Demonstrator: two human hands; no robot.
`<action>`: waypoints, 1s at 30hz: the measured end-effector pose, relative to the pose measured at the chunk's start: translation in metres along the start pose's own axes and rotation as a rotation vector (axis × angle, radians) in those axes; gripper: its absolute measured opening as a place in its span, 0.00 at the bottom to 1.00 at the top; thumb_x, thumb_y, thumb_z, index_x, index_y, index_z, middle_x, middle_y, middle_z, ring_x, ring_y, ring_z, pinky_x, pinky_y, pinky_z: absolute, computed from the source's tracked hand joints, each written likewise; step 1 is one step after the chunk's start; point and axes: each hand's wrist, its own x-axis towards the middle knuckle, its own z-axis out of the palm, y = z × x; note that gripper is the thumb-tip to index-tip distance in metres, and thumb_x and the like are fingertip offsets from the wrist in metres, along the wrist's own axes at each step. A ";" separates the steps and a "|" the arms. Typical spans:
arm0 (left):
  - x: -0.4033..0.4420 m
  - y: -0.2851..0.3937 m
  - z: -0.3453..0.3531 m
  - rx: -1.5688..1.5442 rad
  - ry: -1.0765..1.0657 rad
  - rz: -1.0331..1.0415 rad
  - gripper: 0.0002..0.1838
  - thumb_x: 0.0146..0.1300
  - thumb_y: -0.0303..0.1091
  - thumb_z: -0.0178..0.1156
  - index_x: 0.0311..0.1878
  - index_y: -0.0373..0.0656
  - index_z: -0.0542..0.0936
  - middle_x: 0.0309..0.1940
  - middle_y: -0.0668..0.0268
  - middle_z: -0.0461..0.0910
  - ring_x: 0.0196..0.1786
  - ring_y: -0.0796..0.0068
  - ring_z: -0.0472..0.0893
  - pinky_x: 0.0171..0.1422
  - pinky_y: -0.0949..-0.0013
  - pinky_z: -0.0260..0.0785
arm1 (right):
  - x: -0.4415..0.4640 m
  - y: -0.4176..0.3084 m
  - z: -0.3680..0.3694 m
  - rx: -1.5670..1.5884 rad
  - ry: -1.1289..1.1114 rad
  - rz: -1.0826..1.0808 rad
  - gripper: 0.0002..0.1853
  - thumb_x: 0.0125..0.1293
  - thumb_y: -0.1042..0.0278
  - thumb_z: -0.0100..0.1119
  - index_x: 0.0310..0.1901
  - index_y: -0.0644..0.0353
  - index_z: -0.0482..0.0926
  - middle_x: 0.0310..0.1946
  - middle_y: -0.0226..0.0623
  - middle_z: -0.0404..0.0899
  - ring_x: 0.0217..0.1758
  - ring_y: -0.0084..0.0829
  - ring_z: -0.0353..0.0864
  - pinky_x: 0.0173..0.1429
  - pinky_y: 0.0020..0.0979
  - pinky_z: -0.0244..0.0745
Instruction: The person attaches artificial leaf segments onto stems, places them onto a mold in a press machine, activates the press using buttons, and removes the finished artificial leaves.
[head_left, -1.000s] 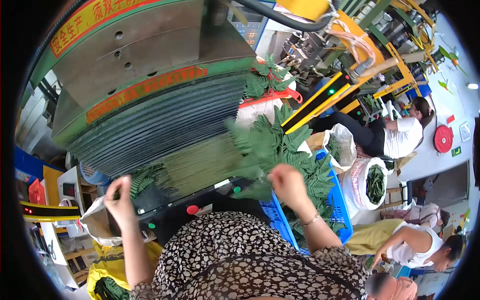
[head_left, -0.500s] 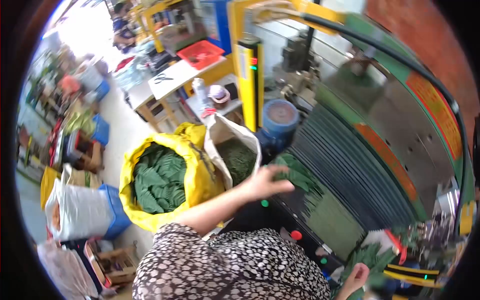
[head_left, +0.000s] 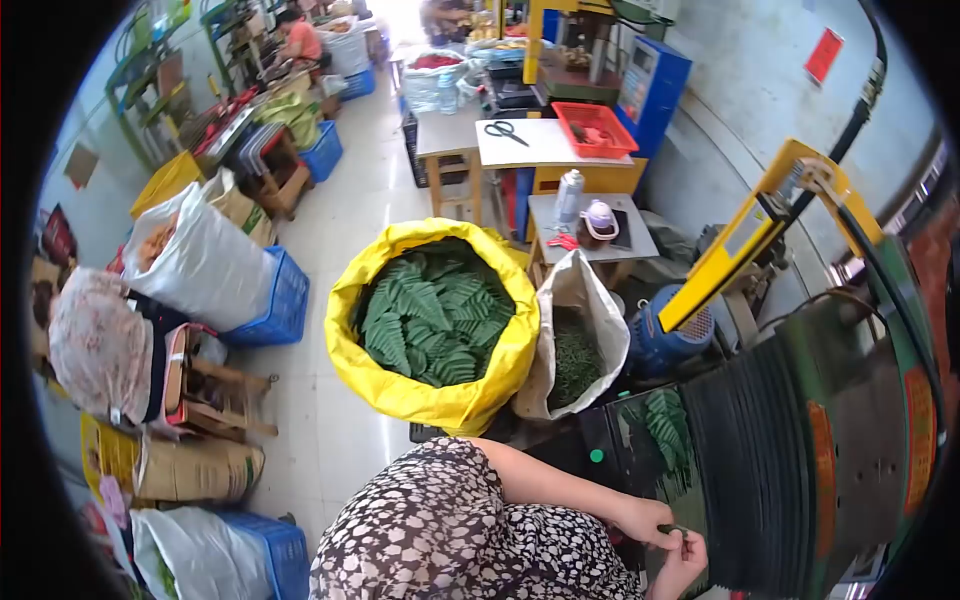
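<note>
My left hand [head_left: 645, 520] and my right hand [head_left: 684, 558] meet over the front of the machine's bed, fingertips pinched together. Between them is a small dark green piece, perhaps a bit of leaf, mostly hidden by the fingers. Just beyond lies a cut green fern leaf [head_left: 668, 428] on the bed, its tips pointing towards me, with pale green strips [head_left: 685, 488] below it. To the left stands a yellow bag [head_left: 352, 352] full of similar fern leaves [head_left: 425, 300]. Beside it, a white sack [head_left: 546, 365] holds fine green scraps [head_left: 577, 362].
The press machine [head_left: 760, 450] with dark ribbed bellows fills the right side. A yellow guard post [head_left: 725, 262] and blue motor [head_left: 655, 335] rise behind the bed. Black scissors [head_left: 506, 132] and a red tray [head_left: 595, 130] lie on a table. Another person [head_left: 298, 38] sits far back.
My view has swung left. My left hand has left the leaf at the bed's far end and come to my right hand. Both hands, apart before, are now together.
</note>
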 end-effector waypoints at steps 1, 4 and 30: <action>-0.003 -0.002 0.001 -0.090 -0.028 0.034 0.28 0.70 0.53 0.57 0.46 0.29 0.77 0.37 0.54 0.84 0.45 0.59 0.83 0.51 0.61 0.73 | 0.002 -0.001 0.003 0.011 0.017 0.018 0.11 0.70 0.66 0.62 0.43 0.68 0.81 0.37 0.37 0.82 0.42 0.29 0.79 0.48 0.29 0.75; -0.010 0.000 -0.004 -0.165 -0.033 0.077 0.26 0.74 0.50 0.50 0.36 0.31 0.78 0.31 0.59 0.83 0.37 0.64 0.82 0.44 0.62 0.73 | 0.013 0.023 0.009 0.096 -0.004 0.016 0.11 0.70 0.66 0.63 0.45 0.68 0.80 0.39 0.37 0.82 0.41 0.29 0.78 0.46 0.28 0.75; 0.035 0.003 -0.017 -0.335 0.385 0.076 0.14 0.71 0.41 0.61 0.37 0.40 0.87 0.30 0.65 0.83 0.36 0.80 0.77 0.46 0.69 0.71 | -0.006 0.021 -0.042 0.219 0.119 0.006 0.05 0.69 0.74 0.62 0.44 0.62 0.83 0.37 0.28 0.80 0.37 0.19 0.75 0.42 0.22 0.70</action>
